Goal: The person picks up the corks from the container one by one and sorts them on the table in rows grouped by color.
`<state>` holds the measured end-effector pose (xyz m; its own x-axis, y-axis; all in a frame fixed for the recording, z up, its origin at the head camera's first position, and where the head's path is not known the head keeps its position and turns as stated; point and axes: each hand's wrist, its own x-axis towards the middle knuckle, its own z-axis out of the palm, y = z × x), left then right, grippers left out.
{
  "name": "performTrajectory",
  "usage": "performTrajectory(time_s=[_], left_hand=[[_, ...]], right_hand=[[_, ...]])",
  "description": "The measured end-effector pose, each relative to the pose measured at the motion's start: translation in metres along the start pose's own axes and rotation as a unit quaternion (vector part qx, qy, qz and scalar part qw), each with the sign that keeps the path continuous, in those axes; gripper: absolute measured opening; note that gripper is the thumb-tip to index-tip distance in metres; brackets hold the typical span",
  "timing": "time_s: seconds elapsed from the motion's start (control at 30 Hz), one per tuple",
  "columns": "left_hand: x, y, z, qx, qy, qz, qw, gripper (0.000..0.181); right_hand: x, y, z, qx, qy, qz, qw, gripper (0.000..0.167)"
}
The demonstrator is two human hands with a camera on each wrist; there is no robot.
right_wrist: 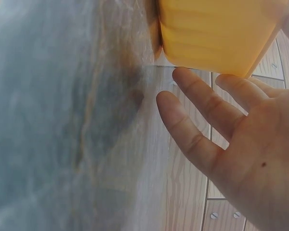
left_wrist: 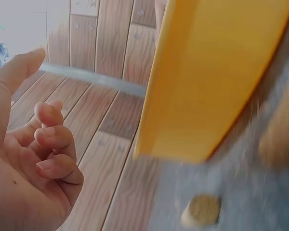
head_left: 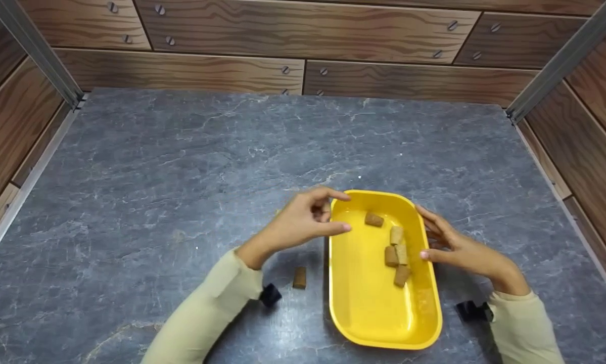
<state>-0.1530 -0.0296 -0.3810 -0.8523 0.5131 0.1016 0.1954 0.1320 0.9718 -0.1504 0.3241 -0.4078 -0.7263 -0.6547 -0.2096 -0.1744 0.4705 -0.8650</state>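
Yellow tray (head_left: 361,316) on the grey tabletop (head_left: 196,151), both hands at it. My left hand (head_left: 308,215) is over the tray's left rim: thumb and index wide apart, both pointing inward, other three fingers bent toward the palm, nothing held. Left forearm comes up from bottom left, pale sleeve (head_left: 201,313) down to the wrist. My right hand (head_left: 449,247) is on the opposite side: thumb at the right rim, fingers fairly straight and spread along the outer wall, hand wide rather than clenched. Right forearm angles in from bottom right, wrist bent toward the tray.

Five small blocks lie inside: one brown block (head_left: 374,219) toward the far end, apart; the other four bunched nearer the right wall, two tan, two brown. One loose block (head_left: 299,278) sits outside on the tabletop, left of the tray, near my left wrist. Left wrist view's right edge: blurry tan shape, can't tell what.
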Motion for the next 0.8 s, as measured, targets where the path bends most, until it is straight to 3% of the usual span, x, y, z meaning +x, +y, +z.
performTrajectory(time_s=[0.17, 0.37, 0.53, 0.8], left_hand=[[0.012, 0.001, 0.023, -0.024, -0.015, -0.012, 0.9995, 0.046], [0.028, 0.002, 0.049, -0.006, -0.039, -0.030, 0.9988, 0.048], [0.039, 0.002, 0.070, 0.084, -0.056, -0.056, 0.9934, 0.048], [0.047, -0.009, 0.089, 0.216, -0.057, -0.081, 0.9713, 0.045]], right_hand=[[-0.001, 0.001, 0.001, 0.001, 0.001, -0.004, 1.0000, 0.081], [-0.001, 0.002, 0.002, 0.005, 0.000, 0.001, 1.0000, 0.081], [-0.001, 0.002, 0.001, 0.006, -0.001, 0.002, 1.0000, 0.081], [0.000, 0.001, 0.000, 0.003, -0.003, -0.002, 1.0000, 0.080]])
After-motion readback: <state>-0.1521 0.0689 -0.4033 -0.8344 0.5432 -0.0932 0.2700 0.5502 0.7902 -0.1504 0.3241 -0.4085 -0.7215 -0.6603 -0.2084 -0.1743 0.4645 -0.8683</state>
